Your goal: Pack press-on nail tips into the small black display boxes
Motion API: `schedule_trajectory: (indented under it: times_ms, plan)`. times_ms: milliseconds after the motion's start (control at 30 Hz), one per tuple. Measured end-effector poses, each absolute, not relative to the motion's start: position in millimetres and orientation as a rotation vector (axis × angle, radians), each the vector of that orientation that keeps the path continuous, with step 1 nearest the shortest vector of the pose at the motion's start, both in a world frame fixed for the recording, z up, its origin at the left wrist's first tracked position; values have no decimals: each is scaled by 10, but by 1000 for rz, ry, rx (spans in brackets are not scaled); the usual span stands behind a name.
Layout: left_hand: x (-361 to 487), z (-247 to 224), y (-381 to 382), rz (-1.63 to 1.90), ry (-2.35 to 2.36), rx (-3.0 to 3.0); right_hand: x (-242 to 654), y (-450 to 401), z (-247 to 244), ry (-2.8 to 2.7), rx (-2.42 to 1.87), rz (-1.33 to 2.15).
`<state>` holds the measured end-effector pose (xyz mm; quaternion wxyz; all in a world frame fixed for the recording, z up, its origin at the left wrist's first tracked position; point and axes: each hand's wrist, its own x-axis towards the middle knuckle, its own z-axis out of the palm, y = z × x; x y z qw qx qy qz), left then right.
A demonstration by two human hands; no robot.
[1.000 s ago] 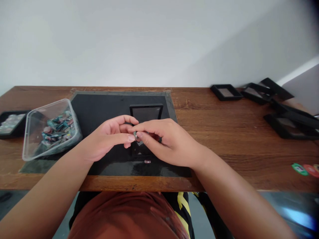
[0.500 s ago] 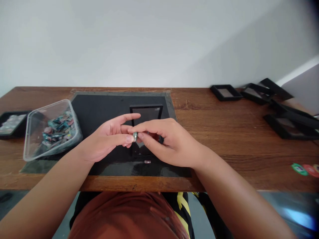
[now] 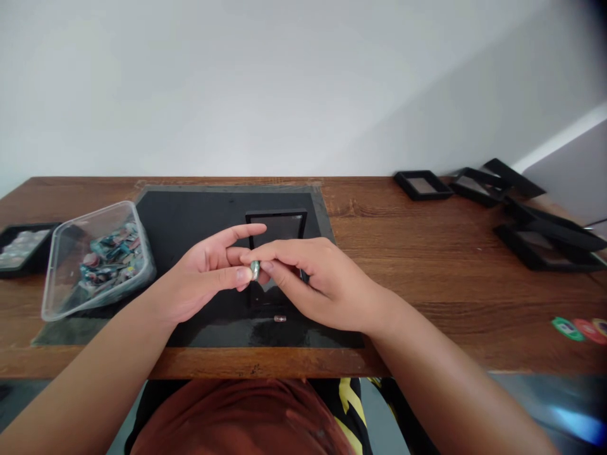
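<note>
A small shiny greenish-silver piece (image 3: 255,270) is pinched between my two hands, above the black mat. My left hand (image 3: 208,272) grips its left side with the thumb, the index finger stretched out beyond it. From the right, the thumb and fingertips of my right hand (image 3: 317,278) close on the same piece. Behind and under my hands is a black frame (image 3: 276,218) with a dark clear pane, partly hidden. Nearer the table edge, a small pinkish-brown piece (image 3: 280,319) lies on the black mat (image 3: 199,208).
At left stands a clear plastic tub (image 3: 97,268) holding many small teal and pink pieces, beside a black tray (image 3: 23,246) of clear packets. Several black frames (image 3: 423,185) lie at the back right. Coloured round discs (image 3: 568,328) sit near the right front edge.
The whole view has shifted slightly, with the table now lower in the picture. Both hands keep their hold on the small piece, with little visible change in their pose.
</note>
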<state>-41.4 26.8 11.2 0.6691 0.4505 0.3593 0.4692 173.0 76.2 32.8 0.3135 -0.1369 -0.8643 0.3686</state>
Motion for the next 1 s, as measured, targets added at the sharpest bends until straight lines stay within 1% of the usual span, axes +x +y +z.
schedule_trajectory:
  times_ms: [533,800,1000]
  plan:
    - [-436,120,268,1014,794,994,1736,736,330,-2306,-392,846]
    - [-443,112,263,1011,778,1015,1741,745,314,-2287,-328,834]
    - [-428,128,258,1011,717,1039,1734,746,323,-2251,-327,889]
